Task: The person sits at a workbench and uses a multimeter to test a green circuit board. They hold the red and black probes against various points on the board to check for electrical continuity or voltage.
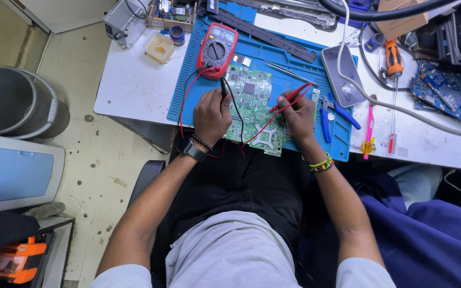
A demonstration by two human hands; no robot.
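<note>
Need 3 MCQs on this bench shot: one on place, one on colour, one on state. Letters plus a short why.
1. Where does the red handheld multimeter lie?
A. on the blue silicone work mat
B. on the floor
C. on the person's lap

2. What colour is the probe in the right hand?
A. green
B. red
C. white

3. What state is the green circuit board in?
A. boxed
B. held up in the air
C. flat on the mat, both hands over it

Key: 1 A, the meter sits at the mat's far edge; 2 B, the red probe shows in its fingers, the left hand has the black probe; 3 C, the board lies flat under the hands.
</note>
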